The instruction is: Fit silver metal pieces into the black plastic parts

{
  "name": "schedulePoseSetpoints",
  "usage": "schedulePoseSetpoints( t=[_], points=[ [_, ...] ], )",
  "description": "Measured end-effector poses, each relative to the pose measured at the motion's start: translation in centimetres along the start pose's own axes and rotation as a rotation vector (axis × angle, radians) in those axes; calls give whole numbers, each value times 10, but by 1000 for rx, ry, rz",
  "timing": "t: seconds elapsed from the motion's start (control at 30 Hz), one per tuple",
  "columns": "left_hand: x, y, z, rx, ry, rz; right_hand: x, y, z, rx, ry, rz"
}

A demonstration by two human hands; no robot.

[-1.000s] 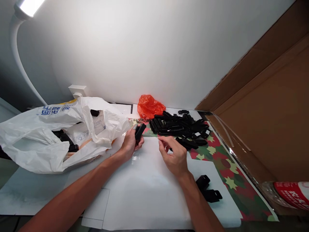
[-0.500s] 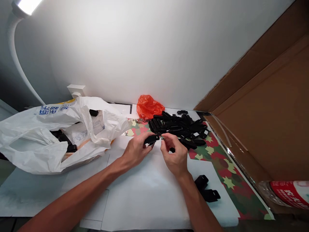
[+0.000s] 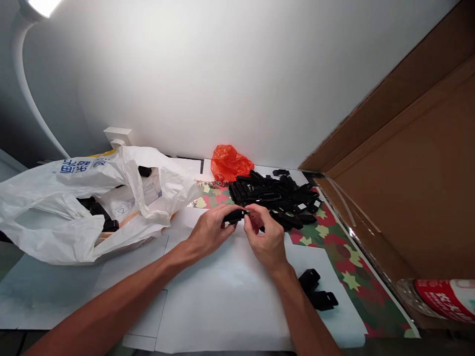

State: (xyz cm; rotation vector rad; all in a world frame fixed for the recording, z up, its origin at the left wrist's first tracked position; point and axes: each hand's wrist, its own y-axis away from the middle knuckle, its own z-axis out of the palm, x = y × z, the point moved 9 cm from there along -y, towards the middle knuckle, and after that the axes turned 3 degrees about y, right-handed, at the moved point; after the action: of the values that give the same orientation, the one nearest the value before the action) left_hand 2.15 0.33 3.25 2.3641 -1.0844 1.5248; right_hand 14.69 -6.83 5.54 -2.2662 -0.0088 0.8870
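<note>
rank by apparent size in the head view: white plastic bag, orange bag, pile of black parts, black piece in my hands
1. crumpled white plastic bag
2. pile of black plastic pieces
3. crumpled orange plastic bag
4. small black plastic piece pinched between left hand and right hand

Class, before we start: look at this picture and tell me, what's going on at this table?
A person's left hand holds a small black part over the white paper. The right hand has its fingers pinched at the part's right end; what they grip is too small to tell. Just behind lies a pile of black parts on patterned paper, with an orange bag beyond. Two more black pieces lie by the right forearm. A white plastic bag sits to the left.
</note>
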Motion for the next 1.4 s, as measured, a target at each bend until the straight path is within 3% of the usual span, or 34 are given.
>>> schedulePoseSetpoints(
  t=[0.2,0.33,0.5,0.83,1.23,1.4],
  points=[
    [3,2,0,20,-56,11,0,0,4,-33,-6,10],
    [6,3,-2,32,-40,31,6,-1,7,-79,-73,92],
    [5,2,-4,52,13,28,21,-1,17,-189,-343,276],
    [13,3,-2,6,81,68,35,3,35,-242,-816,520],
    [5,5,3,-56,47,-31,38,0,35,-212,-745,478],
    [8,5,4,-84,32,0,40,-1,33,-162,-693,456]
  ],
)
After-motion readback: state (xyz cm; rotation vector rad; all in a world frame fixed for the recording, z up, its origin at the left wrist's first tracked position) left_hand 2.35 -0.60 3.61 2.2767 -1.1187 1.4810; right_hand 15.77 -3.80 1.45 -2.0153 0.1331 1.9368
